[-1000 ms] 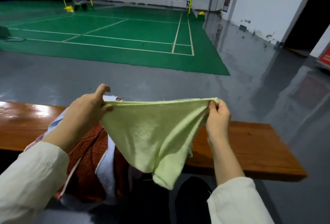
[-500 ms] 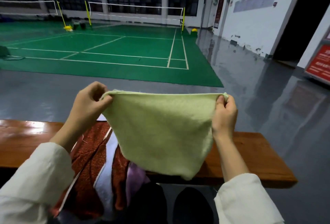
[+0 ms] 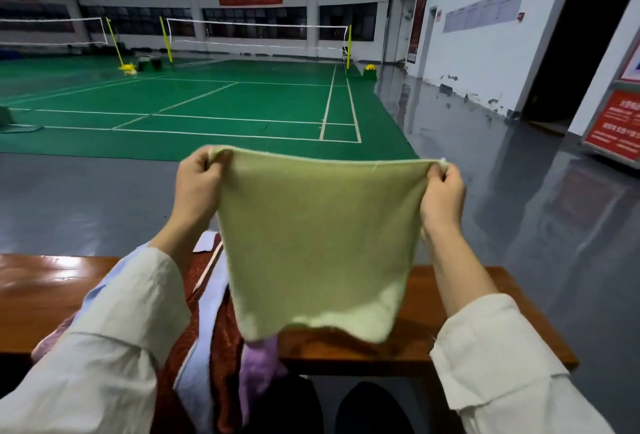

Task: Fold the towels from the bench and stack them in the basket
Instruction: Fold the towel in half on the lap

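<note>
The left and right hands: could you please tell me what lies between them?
In the head view, the pale green towel spans between left hand and right hand, each pinching a top corner.

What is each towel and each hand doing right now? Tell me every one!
green towel, unfolded, held up in the air, hanging flat.
left hand, pinches the towel's top left corner.
right hand, pinches its top right corner.
other towels, unfolded, heaped on the bench, draped over its front edge.
</note>
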A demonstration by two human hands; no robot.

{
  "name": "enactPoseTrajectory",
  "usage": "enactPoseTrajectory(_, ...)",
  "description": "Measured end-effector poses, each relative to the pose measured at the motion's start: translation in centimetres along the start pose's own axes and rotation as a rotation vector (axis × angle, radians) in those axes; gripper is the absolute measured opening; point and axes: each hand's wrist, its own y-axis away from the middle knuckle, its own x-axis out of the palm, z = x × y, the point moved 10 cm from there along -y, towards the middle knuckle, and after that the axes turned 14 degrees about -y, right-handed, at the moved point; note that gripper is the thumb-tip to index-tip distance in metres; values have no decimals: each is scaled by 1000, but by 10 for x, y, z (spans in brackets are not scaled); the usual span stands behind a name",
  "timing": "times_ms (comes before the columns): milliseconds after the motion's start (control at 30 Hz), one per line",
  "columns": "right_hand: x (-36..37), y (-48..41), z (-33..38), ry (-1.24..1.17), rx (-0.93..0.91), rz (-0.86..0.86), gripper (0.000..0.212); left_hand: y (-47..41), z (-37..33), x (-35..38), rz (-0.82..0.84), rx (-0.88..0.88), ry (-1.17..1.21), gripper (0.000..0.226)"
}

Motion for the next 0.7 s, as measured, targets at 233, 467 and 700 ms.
enactPoseTrajectory(233,-35,11,-19,-166,74,-182,21,29,-17,11,-49,130,-69,26)
enactPoseTrajectory(467,-104,104,-153,-62,361,-238,35,135,91,33,179,35,-252,17)
enactPoseTrajectory(700,-110,146,-200,5,451,-177,20,181,151,33,231,-159,-340,15)
